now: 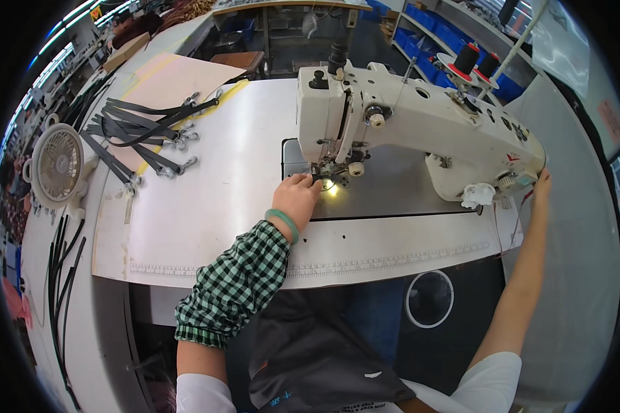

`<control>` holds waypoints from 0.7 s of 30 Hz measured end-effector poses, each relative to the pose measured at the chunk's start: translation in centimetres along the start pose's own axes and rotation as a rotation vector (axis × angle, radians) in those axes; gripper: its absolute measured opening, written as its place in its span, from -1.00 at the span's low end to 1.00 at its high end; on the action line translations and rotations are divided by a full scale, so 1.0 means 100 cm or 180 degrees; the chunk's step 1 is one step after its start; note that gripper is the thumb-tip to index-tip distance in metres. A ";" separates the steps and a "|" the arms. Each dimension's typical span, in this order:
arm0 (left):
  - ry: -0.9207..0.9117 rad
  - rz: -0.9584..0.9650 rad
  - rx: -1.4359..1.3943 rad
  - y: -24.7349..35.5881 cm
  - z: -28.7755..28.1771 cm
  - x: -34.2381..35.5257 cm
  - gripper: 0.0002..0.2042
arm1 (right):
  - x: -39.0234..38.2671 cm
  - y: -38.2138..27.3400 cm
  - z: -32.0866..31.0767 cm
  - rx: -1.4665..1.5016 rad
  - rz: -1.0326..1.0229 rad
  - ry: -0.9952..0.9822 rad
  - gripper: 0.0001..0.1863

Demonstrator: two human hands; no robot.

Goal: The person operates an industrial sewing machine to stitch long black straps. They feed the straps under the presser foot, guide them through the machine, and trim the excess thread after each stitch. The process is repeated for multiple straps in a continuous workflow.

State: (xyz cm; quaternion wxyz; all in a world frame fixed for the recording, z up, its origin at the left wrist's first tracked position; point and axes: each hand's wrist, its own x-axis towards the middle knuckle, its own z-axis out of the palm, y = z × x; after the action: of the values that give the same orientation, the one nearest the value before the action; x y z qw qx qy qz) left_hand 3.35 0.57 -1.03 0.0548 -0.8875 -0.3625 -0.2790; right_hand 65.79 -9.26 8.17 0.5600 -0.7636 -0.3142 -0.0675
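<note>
My left hand [297,199], with a checked sleeve and green bangle on its arm, is at the needle area of the white sewing machine [413,110], its fingers pressed on a small black strap piece [316,177] beside the lit presser foot. The piece is mostly hidden by my fingers and the foot. My right hand [542,183] grips the handwheel at the machine's right end, its fingertips partly hidden. Several black straps with metal clasps [138,131] lie on the left of the white worktable [207,248].
A small white fan [56,162] and loose black strips [65,289] are on the left side table. Two thread spools [467,58] stand above the machine at right. Blue bins [420,38], a brown stool [234,60] and another table [282,5] are behind.
</note>
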 end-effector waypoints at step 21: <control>0.0028 -0.0031 0.0009 -0.002 -0.004 -0.001 -0.84 | -0.013 -0.008 0.005 0.0284 0.0096 -0.0126 -0.47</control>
State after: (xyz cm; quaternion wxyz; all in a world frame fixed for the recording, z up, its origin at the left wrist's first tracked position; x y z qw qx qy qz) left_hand 2.95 0.58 -0.81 0.0563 -0.8845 -0.3669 -0.2827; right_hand 64.21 -9.16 8.01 0.5881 -0.7437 -0.3165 -0.0299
